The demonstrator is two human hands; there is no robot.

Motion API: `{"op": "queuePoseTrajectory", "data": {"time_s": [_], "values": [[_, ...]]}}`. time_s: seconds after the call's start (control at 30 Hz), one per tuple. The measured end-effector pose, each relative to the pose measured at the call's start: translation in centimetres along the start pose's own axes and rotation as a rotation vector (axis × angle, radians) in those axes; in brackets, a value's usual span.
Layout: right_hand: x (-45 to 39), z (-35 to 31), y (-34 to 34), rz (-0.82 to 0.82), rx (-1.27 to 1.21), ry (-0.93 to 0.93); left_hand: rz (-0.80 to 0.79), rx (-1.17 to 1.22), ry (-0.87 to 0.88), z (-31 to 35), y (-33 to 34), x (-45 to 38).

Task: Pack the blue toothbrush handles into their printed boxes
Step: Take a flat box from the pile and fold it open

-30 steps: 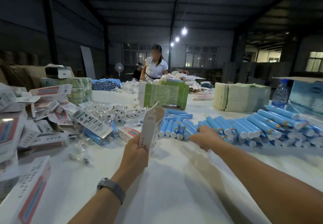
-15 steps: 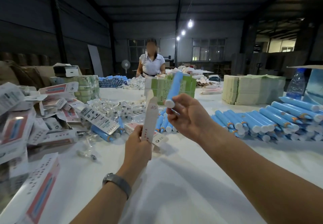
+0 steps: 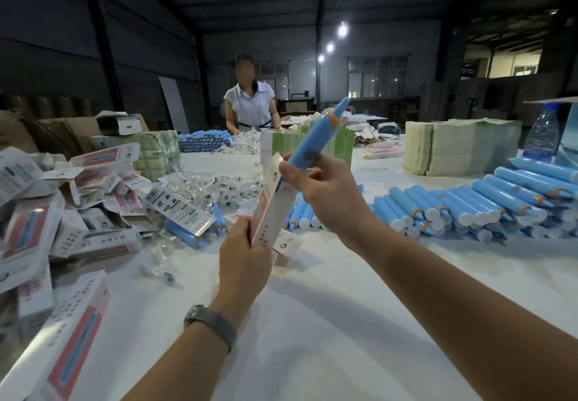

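The step in hand was insertion: one blue toothbrush handle (image 3: 316,140) was being fed, blunt end first, into the open top of a printed box (image 3: 271,203). The left hand (image 3: 242,259) gripped the lower part of the box, fingers curled round its narrow sides, and held it upright and tilted slightly to the right, above the near centre of the white table (image 3: 312,322). The right hand (image 3: 325,187) pinched the handle near its lower end between thumb and curled fingers; the handle slanted up and to the far right, tapered tip uppermost. Its lower end sat at the box mouth beside the raised top flap; how far it had entered could not be told, as the fingers hid the junction. The next move would call for aligning the handle with the long axis of the box, sliding it down fully, then tucking the flap shut. The loose supply of handles (image 3: 469,206) lay in a heap to the right, and filled boxes (image 3: 37,228) were piled to the left.
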State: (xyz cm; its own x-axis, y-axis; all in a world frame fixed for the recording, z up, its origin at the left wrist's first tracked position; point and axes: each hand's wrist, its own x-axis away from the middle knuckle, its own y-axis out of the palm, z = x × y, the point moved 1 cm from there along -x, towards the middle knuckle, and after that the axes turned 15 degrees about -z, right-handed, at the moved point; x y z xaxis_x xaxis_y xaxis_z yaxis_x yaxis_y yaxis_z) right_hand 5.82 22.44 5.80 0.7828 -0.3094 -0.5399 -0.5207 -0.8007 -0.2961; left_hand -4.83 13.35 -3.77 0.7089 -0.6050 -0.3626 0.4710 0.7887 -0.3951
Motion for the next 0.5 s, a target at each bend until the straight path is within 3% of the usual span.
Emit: {"op": "queuePoseTrajectory", "data": {"time_s": [0.2,0.5], "values": [[0.0,-0.2,-0.1,-0.029,0.045,-0.08,0.009,0.071,-0.013,0.1,-0.2,0.1],[-0.4,0.7,0.9,-0.071,0.327,-0.134,0.001,0.161,-0.026,0.3,-0.2,0.3]]}}
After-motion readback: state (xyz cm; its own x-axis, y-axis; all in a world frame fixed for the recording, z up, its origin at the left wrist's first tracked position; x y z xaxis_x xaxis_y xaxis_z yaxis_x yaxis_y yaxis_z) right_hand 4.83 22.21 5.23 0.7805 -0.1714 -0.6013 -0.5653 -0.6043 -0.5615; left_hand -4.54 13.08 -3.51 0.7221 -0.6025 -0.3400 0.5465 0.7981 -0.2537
